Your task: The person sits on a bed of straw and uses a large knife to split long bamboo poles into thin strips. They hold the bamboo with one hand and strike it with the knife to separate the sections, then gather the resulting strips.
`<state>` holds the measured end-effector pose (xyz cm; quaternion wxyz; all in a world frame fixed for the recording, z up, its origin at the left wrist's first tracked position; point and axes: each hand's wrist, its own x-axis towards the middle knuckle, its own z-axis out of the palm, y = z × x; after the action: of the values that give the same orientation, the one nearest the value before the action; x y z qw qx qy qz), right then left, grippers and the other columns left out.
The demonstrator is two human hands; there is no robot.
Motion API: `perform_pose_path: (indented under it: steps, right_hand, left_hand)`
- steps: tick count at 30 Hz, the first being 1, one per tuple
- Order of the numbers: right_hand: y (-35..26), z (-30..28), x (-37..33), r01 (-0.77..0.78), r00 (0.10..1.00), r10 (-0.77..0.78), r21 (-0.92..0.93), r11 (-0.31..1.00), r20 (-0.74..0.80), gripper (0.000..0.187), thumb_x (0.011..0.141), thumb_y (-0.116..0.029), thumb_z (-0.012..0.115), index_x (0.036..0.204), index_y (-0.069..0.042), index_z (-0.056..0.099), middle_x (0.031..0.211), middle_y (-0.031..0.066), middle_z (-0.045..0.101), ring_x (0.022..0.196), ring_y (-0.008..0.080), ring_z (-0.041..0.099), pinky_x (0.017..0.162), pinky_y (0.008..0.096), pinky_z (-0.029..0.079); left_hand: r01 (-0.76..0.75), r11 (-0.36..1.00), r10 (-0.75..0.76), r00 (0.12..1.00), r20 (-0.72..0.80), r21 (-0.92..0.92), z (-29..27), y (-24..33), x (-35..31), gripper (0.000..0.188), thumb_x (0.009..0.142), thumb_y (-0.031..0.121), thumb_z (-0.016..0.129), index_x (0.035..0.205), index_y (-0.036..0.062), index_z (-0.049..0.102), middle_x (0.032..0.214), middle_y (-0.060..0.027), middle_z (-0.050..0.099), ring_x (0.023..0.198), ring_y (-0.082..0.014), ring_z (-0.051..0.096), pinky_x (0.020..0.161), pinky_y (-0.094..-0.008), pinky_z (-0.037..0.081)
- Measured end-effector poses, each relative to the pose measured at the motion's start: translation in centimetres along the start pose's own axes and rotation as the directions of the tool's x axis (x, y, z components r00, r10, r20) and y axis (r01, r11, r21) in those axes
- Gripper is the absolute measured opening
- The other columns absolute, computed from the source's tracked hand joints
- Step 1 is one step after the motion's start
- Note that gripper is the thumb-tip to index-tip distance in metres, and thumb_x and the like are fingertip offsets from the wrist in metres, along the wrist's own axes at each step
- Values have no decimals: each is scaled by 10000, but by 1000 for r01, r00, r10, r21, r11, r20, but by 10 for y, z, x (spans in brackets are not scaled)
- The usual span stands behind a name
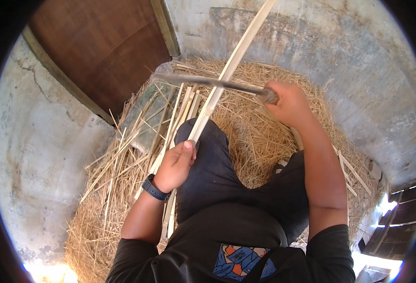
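A long pale split bamboo strip (230,65) slants up from my left thigh toward the far wall. Near its lower end, my left hand (176,162) is closed around it, with the thumb along the top. My right hand (287,102) grips the handle of a long-bladed knife (196,81), off to the right of the strip. The dark blade crosses the strip about midway and reaches out past its left side, its tip slightly blurred. Whether the edge has cut into the bamboo I cannot tell.
Several split bamboo strips (185,104) lie beside my left leg. Straw-like shavings (252,141) cover the ground around me. A brown door panel (101,47) stands at the far left, between stained walls (340,61). A greyish slab (144,118) lies near the door.
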<state>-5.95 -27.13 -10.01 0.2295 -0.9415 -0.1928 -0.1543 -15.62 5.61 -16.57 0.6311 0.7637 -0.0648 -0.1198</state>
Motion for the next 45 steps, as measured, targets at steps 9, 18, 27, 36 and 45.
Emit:
perform_pose_path:
  steps: [9,18,27,36,45]
  right_hand:
    - [6,-4,-3,120,974,-124,-35,992,-191,189,758,-111,750,910,-113,639,786,86,634,754,294,651,642,406,503]
    - [7,7,-2,202,930,-262,-238,950,-259,202,741,-148,770,857,-171,607,794,10,663,762,228,674,632,366,525]
    - [1,15,-1,308,870,-380,-257,916,-314,219,704,-136,771,847,-147,606,742,27,619,704,242,651,600,367,513]
    - [-3,20,0,336,849,-419,-284,898,-322,245,679,-148,784,837,-140,598,716,31,588,661,263,627,578,386,499]
    - [-13,23,-2,343,865,-411,-257,903,-287,296,669,-177,798,885,-114,605,768,52,592,726,282,628,661,412,505]
  left_hand:
    - [-201,938,236,967,-98,284,5,16,-4,452,1103,354,410,1081,-31,645,755,-11,558,713,-111,528,702,-268,463]
    - [-87,983,94,995,-37,161,0,8,-5,465,1100,393,400,868,28,570,712,4,513,670,-86,466,637,-263,415]
    - [-97,987,101,994,-27,129,0,5,-5,455,1100,395,396,862,47,566,698,26,482,644,-72,428,605,-246,387]
    - [-58,996,61,998,-32,75,1,5,-6,450,1100,392,400,879,42,577,712,29,491,648,-65,425,607,-237,385]
    - [-118,987,120,993,-19,105,1,0,0,487,1081,486,393,902,65,559,709,36,459,597,-46,388,540,-212,320]
